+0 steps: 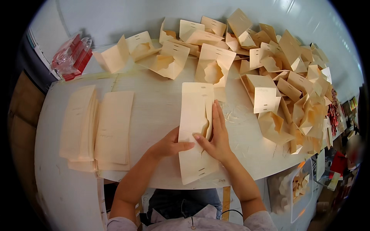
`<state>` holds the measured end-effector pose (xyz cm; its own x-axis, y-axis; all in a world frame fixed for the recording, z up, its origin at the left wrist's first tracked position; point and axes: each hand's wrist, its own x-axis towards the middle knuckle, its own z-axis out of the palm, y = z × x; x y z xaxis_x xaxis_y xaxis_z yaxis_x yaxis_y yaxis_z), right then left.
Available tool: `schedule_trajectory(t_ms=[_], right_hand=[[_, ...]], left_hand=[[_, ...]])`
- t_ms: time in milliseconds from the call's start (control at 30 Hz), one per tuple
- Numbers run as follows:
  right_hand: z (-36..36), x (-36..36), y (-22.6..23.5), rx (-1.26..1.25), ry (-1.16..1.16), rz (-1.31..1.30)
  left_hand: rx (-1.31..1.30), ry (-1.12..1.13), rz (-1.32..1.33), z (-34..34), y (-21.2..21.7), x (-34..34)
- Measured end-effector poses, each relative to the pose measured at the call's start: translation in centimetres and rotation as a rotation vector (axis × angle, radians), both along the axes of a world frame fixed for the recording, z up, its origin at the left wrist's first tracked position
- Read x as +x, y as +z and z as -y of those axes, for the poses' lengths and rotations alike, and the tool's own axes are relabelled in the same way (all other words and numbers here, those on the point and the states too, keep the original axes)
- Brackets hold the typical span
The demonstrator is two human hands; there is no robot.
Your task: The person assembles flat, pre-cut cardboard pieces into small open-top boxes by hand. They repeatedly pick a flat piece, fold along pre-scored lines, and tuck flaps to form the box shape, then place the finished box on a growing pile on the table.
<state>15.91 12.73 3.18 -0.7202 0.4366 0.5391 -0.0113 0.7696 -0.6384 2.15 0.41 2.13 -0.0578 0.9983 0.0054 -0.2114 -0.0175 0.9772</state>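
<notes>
A long cream card sleeve [192, 115] with slits at both ends and a cut opening along its right side lies over the table in front of me. Gripping its left edge is my left hand [168, 143], thumb on top and fingers hidden beneath. My right hand [216, 138] holds the right edge, its thumb across the face and its fingers stretched along the side. Farther back, just beyond the sleeve, stands a folded card with a wavy cut-out [206, 57]. Flat cards form two stacks to the left, the outer stack [79, 119] and the inner stack [113, 131].
A large heap of folded cards [296, 84] covers the right side and reaches along the back wall. Red packets in clear plastic [73, 56] lie at the back left. Below the right table edge stands a clear bin [283, 188] with paper scraps.
</notes>
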Motion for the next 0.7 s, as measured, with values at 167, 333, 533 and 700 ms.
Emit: schedule_trajectory(t_ms=[167,333,533,700], right_hand=[[-0.8,0.3,-0.9,-0.228,0.015,-0.135],[-0.1,0.4,-0.4,-0.473,-0.017,-0.232],[-0.9,0.6,-1.0,-0.376,0.004,-0.277],[-0.1,0.0,-0.5,-0.002,-0.001,-0.181]], left_hand=[[0.064,0.141,-0.130,-0.5,-0.4,0.5],[0.095,0.156,-0.152,-0.4,0.1,-0.1],[0.109,0.132,-0.143,-0.5,0.4,-0.2],[-0.062,0.277,-0.086,-0.4,0.0,-0.4]])
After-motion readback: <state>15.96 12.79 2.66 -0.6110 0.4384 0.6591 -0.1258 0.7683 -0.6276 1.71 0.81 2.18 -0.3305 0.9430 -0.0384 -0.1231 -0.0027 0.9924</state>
